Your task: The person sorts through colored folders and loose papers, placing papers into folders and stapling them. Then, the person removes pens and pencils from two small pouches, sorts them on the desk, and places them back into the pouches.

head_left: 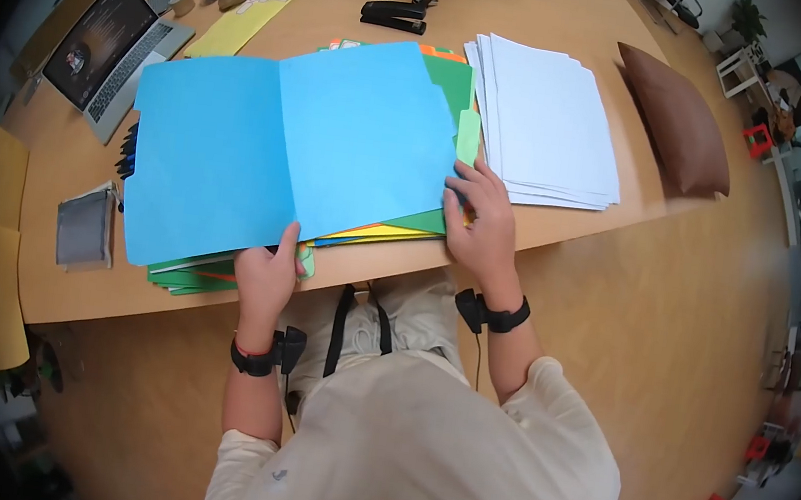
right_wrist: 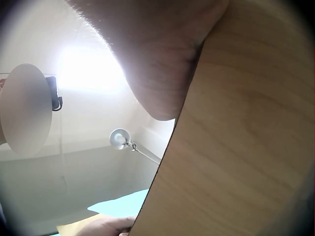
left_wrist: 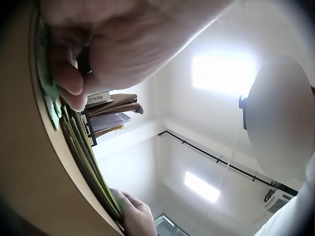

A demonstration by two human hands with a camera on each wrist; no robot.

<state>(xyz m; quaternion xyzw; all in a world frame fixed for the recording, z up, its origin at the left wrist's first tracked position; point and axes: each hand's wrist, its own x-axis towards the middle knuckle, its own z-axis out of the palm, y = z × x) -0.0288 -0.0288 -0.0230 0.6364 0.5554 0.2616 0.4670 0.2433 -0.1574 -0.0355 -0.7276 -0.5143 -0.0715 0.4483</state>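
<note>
Two hands: both worked at one open blue folder in the middle of the head view.
Desk (head_left: 611, 225): wooden, filled the upper half of the frame.
Blue folder (head_left: 289, 144): lay spread open at centre, on top of a stack of coloured folders.
Stack (head_left: 190, 277): green, yellow and orange edges showed under the blue folder's lower and right sides.
Paper (head_left: 549, 119): a white pile sat just right of the stack, upper right of centre.
Cushion (head_left: 677, 119): brown, at the right end of the desk.
Laptop (head_left: 112, 49): open, upper left.
Stapler (head_left: 395, 12): black, top centre, well apart from the folders.
Left hand (head_left: 266, 274): at the folder's bottom edge, thumb up on the blue sheet, fingers curled beneath, pinching the edge; the left wrist view showed its fingertips (left_wrist: 69, 83) against the stack's edge.
Right hand (head_left: 480, 225): at the folder's lower right corner, fingers bent onto the stack's edge; whether it pinched anything could not be told.
</note>
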